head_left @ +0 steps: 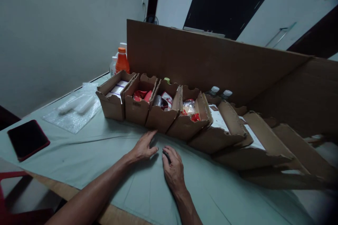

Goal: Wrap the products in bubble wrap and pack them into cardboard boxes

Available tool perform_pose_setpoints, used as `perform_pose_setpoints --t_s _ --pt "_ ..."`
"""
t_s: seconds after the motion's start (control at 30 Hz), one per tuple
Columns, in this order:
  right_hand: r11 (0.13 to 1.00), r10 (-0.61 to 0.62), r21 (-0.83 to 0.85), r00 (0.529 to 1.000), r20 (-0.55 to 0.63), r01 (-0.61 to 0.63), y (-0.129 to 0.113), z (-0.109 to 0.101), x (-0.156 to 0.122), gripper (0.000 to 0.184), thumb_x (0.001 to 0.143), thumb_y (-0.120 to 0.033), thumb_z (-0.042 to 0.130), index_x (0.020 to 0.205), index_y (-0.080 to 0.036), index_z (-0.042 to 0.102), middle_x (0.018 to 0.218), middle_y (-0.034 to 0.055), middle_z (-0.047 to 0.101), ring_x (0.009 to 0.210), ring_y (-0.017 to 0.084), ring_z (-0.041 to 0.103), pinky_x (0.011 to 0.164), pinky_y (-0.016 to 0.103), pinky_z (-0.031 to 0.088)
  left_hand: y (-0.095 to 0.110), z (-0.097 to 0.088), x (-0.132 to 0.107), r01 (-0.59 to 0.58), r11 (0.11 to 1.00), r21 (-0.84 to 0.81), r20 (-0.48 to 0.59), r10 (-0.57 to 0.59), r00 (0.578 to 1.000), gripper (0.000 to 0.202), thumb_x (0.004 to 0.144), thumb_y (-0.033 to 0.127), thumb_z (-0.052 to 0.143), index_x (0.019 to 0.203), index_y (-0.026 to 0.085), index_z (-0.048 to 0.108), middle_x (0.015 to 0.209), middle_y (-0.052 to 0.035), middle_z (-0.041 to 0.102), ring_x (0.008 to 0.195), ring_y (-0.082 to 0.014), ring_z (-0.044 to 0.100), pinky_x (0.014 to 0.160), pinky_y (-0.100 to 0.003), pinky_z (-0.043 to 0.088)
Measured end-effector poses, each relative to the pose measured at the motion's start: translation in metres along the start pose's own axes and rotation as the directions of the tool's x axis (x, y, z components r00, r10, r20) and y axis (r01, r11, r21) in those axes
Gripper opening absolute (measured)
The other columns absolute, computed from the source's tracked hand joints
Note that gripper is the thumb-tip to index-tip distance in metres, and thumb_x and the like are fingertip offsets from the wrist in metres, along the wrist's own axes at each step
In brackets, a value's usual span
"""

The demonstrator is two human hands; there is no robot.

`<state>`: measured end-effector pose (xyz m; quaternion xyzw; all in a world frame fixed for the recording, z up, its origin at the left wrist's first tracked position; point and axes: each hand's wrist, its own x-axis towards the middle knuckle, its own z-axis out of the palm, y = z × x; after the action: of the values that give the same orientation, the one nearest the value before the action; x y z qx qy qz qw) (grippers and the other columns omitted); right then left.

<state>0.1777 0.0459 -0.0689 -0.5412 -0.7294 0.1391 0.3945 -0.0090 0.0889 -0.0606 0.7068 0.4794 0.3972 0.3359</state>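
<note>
My left hand point(144, 146) is low over the green cloth, its fingers stretched toward the base of a cardboard bin point(161, 119); it holds nothing. Beside it, my right hand point(173, 168) rests on the cloth with curled fingers. A small dark object point(166, 156) shows between its thumb and fingers; its kind is not clear. In front of both hands stands a row of cardboard bins. One bin holds red packets point(142, 95), another a red-and-white packet point(167, 100), and another a clear plastic packet point(188, 107).
A phone point(28, 139) and bubble wrap point(76, 109) lie to the left. An orange bottle point(122, 61) stands behind the leftmost bin point(112, 107). A tall cardboard panel point(211, 56) backs the row. White sheets point(218, 117) sit in a bin to the right.
</note>
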Motion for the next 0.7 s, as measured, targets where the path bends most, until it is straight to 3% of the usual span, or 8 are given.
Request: perform_pose_setpoints --t_s 0.1,0.2,0.3,0.37,0.43,0.53,0.6,0.7 --pt "0.999 0.001 0.035 1.000 -0.016 0.000 -0.003 -0.002 0.002 0.025 0.090 -0.028 0.052 0.101 -0.022 0.074 0.112 0.0111 0.074 0.106 0.027 0.068 0.094 0.045 0.052 0.015 -0.001 -0.019 -0.005 0.996 0.084 0.070 -0.001 0.998 0.066 0.069 0.021 0.068 0.134 0.018 0.059 0.149 -0.0167 0.051 0.140 -0.0369 0.042 0.118 -0.059 0.027" --pt "0.998 -0.018 0.057 1.000 -0.020 0.019 -0.020 -0.004 0.012 0.028 0.093 -0.029 0.048 0.103 -0.020 0.072 0.108 0.0107 0.074 0.102 0.024 0.069 0.091 0.040 0.054 0.036 -0.009 -0.056 -0.055 0.965 0.255 0.248 -0.010 0.969 0.060 0.072 0.022 0.069 0.131 0.018 0.061 0.153 -0.0181 0.046 0.145 -0.0395 0.035 0.120 -0.063 0.016" --pt "0.989 -0.091 0.114 0.996 -0.001 0.091 -0.061 -0.006 0.041 0.031 0.095 -0.029 0.047 0.116 -0.020 0.068 0.110 0.0095 0.074 0.099 0.021 0.069 0.088 0.034 0.054 0.045 -0.017 -0.104 -0.160 0.934 0.319 0.381 0.028 0.924 0.062 0.081 0.030 0.067 0.141 0.023 0.052 0.158 -0.0141 0.041 0.148 -0.0353 0.032 0.123 -0.060 0.014" --pt "0.978 -0.155 0.142 0.988 0.002 0.153 -0.095 -0.007 0.073 0.037 0.095 -0.028 0.047 0.128 -0.021 0.063 0.107 0.0078 0.074 0.094 0.019 0.070 0.086 0.031 0.053 0.036 -0.018 -0.136 -0.238 0.921 0.308 0.403 0.100 0.910 0.064 0.084 0.037 0.066 0.144 0.027 0.047 0.159 -0.0100 0.040 0.148 -0.0333 0.033 0.124 -0.056 0.017" --pt "0.981 -0.178 0.088 0.984 0.020 0.175 -0.127 -0.006 0.109 0.047 0.094 -0.026 0.048 0.141 -0.021 0.053 0.100 0.0051 0.075 0.086 0.019 0.070 0.082 0.030 0.052 0.019 -0.015 -0.162 -0.328 0.888 0.321 0.386 0.194 0.902 0.062 0.085 0.047 0.067 0.141 0.027 0.050 0.154 -0.0093 0.047 0.144 -0.0333 0.040 0.123 -0.052 0.023" --pt "0.991 -0.073 -0.105 0.990 0.123 0.086 -0.159 0.002 0.158 0.056 0.088 -0.022 0.053 0.144 -0.020 0.050 0.089 0.0040 0.075 0.079 0.021 0.069 0.077 0.030 0.049 -0.008 -0.008 -0.188 -0.442 0.796 0.414 0.294 0.342 0.892 0.050 0.090 0.050 0.065 0.132 0.024 0.057 0.141 -0.0091 0.061 0.134 -0.0285 0.052 0.119 -0.042 0.032" --pt "0.982 0.004 -0.187 0.985 0.172 0.029 -0.168 0.008 0.178 0.047 0.084 -0.020 0.055 0.131 -0.020 0.062 0.086 0.0049 0.075 0.080 0.021 0.069 0.077 0.028 0.047 -0.018 -0.005 -0.197 -0.465 0.739 0.487 0.211 0.416 0.884 0.035 0.096 0.040 0.060 0.126 0.023 0.060 0.134 -0.0075 0.067 0.130 -0.0236 0.055 0.118 -0.037 0.034" --pt "0.981 0.025 -0.194 0.981 0.193 0.013 -0.173 0.013 0.183 0.028 0.085 -0.019 0.052 0.104 -0.022 0.073 0.080 0.0035 0.075 0.077 0.018 0.067 0.073 0.024 0.045 -0.014 -0.007 -0.202 -0.461 0.725 0.511 0.094 0.486 0.869 0.024 0.099 0.036 0.055 0.117 0.022 0.062 0.123 -0.0067 0.072 0.123 -0.0212 0.059 0.113 -0.034 0.038"
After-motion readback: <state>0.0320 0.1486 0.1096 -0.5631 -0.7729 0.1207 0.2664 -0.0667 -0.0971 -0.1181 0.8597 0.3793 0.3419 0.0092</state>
